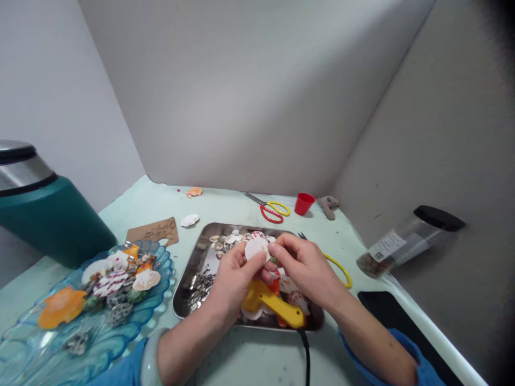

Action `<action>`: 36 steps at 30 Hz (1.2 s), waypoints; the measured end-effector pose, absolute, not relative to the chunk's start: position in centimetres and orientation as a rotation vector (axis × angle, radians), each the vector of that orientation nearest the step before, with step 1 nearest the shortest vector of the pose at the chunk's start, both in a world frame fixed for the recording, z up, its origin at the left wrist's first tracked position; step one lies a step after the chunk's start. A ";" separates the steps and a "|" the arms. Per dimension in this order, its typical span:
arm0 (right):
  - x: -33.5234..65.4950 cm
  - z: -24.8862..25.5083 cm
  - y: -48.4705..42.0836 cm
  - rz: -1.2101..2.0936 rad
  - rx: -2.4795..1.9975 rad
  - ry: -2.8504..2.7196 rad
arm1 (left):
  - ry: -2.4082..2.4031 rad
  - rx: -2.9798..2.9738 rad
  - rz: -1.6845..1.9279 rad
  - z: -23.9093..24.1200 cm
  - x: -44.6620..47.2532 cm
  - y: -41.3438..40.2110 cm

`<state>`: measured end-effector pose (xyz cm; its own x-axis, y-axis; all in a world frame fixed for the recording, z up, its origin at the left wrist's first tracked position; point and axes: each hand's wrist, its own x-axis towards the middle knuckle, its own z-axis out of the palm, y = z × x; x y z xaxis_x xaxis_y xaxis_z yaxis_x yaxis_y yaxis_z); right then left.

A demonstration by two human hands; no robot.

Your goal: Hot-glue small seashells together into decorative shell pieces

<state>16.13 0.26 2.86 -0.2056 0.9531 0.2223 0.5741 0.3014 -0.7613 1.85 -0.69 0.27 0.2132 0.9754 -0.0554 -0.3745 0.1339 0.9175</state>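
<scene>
Above the metal tray, my left hand grips a white scallop shell between thumb and fingers. My right hand is closed in a pinch at the shell's right edge. A small greenish bit shows by its fingertips; I cannot make out what it is. Under my hands a yellow glue gun lies in the tray, its black cord running toward me. Small shells and silvery metal pieces fill the tray's left part, and larger shells lie partly hidden beneath my hands.
Left stand a blue glass dish of shells and stones and a teal bottle. A brown card lies behind the dish. At the back are scissors and a red cup. Right are a clear jar and a black phone.
</scene>
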 end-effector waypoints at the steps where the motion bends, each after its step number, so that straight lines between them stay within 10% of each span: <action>1: 16.1 2.9 0.2 0.701 -1.359 -1.890 | 0.824 0.936 1.159 0.3 1.8 -0.7; 36: 16.7 3.7 0.3 0.507 -0.974 -2.098 | 0.785 0.817 1.101 0.5 1.6 -0.3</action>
<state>16.74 0.25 3.72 -0.4251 0.7749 0.4679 0.4753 0.6310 -0.6131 1.63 -0.32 0.47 0.2611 0.9560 -0.1336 -0.4375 0.2406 0.8664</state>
